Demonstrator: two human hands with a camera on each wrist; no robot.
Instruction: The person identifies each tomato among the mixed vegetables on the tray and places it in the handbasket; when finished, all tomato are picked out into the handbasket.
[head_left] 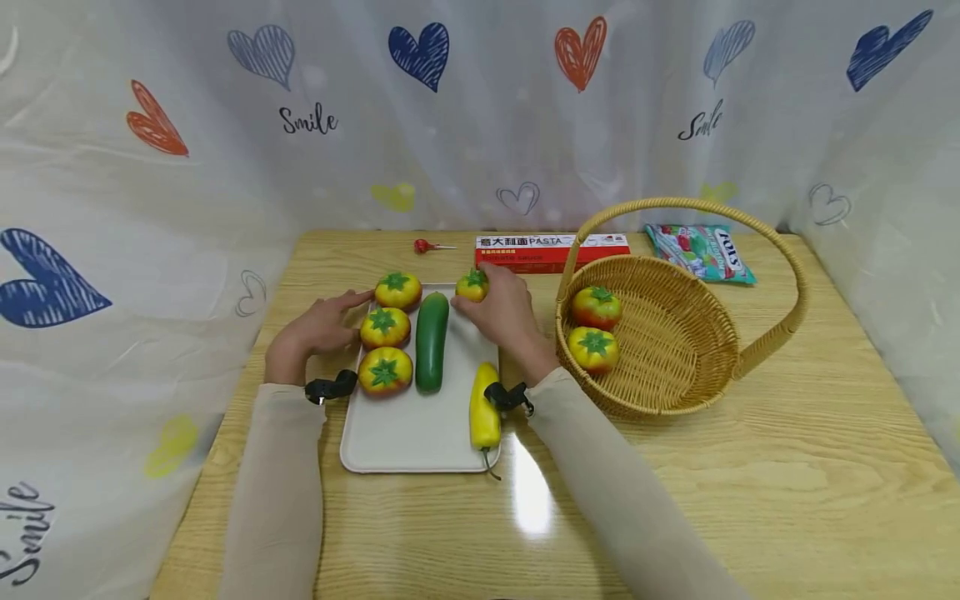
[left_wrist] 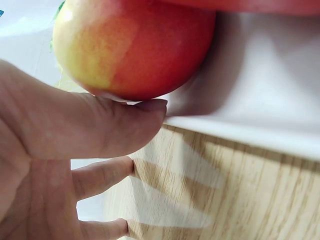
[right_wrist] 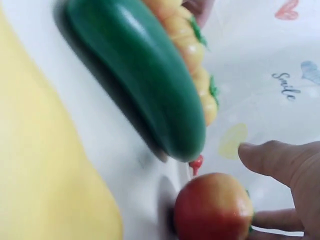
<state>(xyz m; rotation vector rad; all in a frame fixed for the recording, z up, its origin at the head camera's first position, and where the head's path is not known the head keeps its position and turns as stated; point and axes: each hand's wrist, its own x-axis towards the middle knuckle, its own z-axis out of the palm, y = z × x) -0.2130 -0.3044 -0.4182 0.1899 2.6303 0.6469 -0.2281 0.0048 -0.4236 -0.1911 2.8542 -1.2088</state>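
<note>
A white tray (head_left: 420, 437) holds three yellow-red toy tomatoes (head_left: 385, 372) in a column along its left side, beside a green cucumber (head_left: 431, 343). My left hand (head_left: 321, 325) lies at the tray's left edge with fingers extended; in the left wrist view its thumb touches the side of a tomato (left_wrist: 135, 50). At the tray's far right corner, my right hand (head_left: 504, 308) is around another tomato (head_left: 472, 287). The right wrist view shows that thumb raised off this tomato (right_wrist: 212, 207), with other fingers behind it. A yellow pepper (head_left: 483, 408) lies below the right wrist.
A wicker basket (head_left: 675, 408) with a tall handle stands right of the tray, two tomatoes (head_left: 596, 329) inside. Along the back are a red lollipop (head_left: 422, 246), a pasta box (head_left: 551, 254) and a teal candy bag (head_left: 697, 252). A curtain with hearts surrounds the table.
</note>
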